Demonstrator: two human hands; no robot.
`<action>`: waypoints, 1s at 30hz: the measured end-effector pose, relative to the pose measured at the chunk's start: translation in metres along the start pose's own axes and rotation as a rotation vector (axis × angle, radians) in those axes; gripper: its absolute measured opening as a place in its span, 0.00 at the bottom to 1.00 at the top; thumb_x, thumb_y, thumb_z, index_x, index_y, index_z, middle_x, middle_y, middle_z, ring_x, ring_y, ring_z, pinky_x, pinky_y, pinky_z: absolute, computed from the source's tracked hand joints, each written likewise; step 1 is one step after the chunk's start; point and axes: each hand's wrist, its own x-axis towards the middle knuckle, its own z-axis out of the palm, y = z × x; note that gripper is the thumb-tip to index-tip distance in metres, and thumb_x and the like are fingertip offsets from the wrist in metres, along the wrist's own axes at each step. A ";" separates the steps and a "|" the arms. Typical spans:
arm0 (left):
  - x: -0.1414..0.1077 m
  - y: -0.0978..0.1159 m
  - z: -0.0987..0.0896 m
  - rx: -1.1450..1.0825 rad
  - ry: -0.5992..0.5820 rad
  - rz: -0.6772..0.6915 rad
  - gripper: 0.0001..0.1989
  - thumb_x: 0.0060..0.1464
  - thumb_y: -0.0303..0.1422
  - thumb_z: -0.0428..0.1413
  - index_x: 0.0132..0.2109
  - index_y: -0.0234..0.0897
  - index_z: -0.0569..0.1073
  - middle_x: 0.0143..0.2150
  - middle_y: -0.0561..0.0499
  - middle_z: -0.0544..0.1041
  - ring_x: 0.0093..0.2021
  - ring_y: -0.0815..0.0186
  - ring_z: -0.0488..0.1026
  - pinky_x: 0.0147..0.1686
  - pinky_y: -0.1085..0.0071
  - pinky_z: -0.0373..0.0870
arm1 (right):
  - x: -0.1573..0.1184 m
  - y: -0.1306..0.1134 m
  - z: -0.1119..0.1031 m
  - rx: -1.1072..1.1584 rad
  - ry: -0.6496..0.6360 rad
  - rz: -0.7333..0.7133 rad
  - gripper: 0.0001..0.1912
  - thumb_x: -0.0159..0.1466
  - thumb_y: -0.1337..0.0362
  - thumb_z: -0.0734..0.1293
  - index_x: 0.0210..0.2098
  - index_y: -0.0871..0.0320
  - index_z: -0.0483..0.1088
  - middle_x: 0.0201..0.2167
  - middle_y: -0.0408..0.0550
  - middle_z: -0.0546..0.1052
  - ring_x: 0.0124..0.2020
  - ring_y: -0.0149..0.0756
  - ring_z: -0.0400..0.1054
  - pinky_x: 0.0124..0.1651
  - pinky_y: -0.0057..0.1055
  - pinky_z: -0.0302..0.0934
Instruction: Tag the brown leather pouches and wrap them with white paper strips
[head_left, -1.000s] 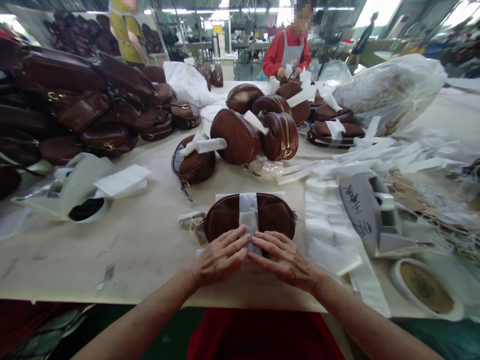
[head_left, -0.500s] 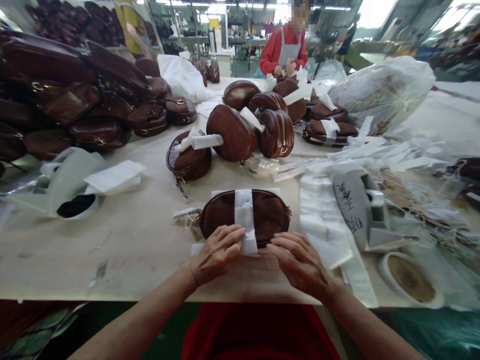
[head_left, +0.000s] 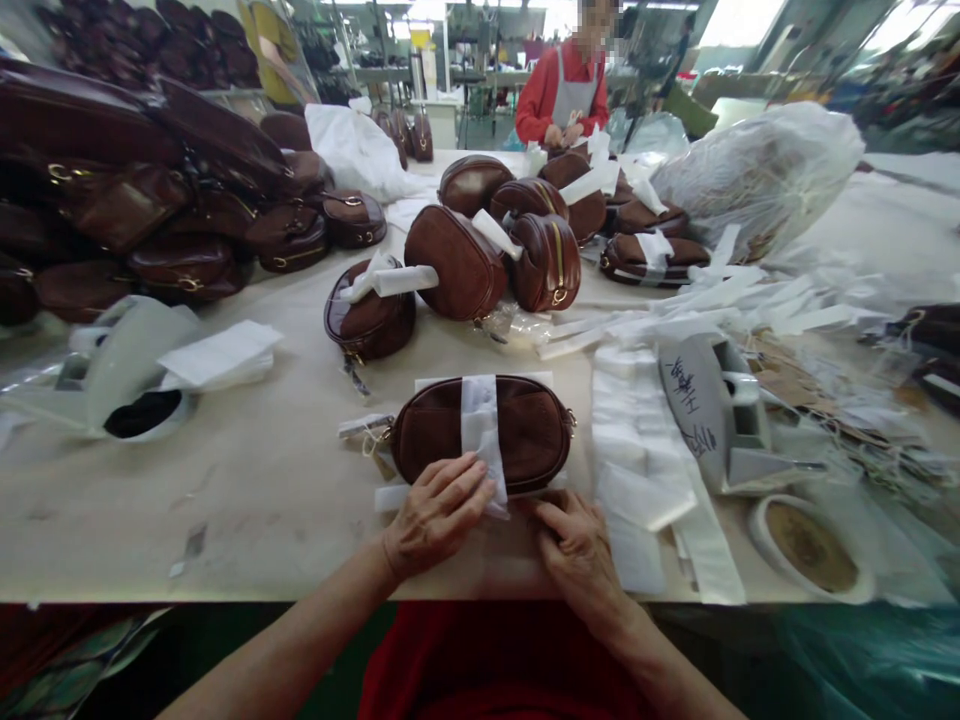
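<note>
A worker's left hand (head_left: 442, 508) lies over the white band (head_left: 480, 415) around an oval brown bag (head_left: 534, 430) near the middle of the table's (head_left: 300, 490) near edge, its grip unclosed and its fingers flat. The right hand (head_left: 576, 545) bends its fingers by the bag's near side; whether that grip pinches anything cannot be told. A white-stringed tag (head_left: 366, 427) lies at the bag's left end. White sheets (head_left: 634, 430) and a marked gray dispenser (head_left: 694, 405) sit toward the table's near right corner, while brown bags (head_left: 127, 205) are heaped along the left edge. At the far edge, a co-worker (head_left: 541, 100) in red and a gray apron stands with both hands together.
</note>
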 end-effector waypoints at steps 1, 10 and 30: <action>0.000 0.000 -0.001 0.008 -0.013 0.016 0.14 0.57 0.23 0.48 0.51 0.32 0.69 0.48 0.40 0.75 0.59 0.57 0.64 0.53 0.61 0.68 | 0.000 -0.001 0.001 -0.006 0.005 0.008 0.20 0.54 0.77 0.60 0.38 0.50 0.75 0.32 0.45 0.73 0.36 0.38 0.65 0.38 0.34 0.54; 0.005 -0.004 -0.006 0.105 -0.065 0.121 0.11 0.61 0.24 0.47 0.48 0.29 0.70 0.49 0.39 0.74 0.61 0.54 0.62 0.51 0.61 0.70 | -0.002 -0.005 0.010 -0.047 0.125 -0.215 0.14 0.66 0.70 0.58 0.28 0.56 0.72 0.28 0.48 0.72 0.32 0.38 0.60 0.34 0.34 0.52; 0.011 -0.003 0.013 0.077 -0.039 0.145 0.12 0.61 0.24 0.47 0.49 0.28 0.69 0.40 0.44 0.72 0.50 0.59 0.70 0.47 0.64 0.71 | -0.006 -0.027 0.003 0.057 0.105 -0.602 0.16 0.66 0.77 0.52 0.34 0.65 0.71 0.32 0.52 0.75 0.36 0.37 0.63 0.42 0.36 0.58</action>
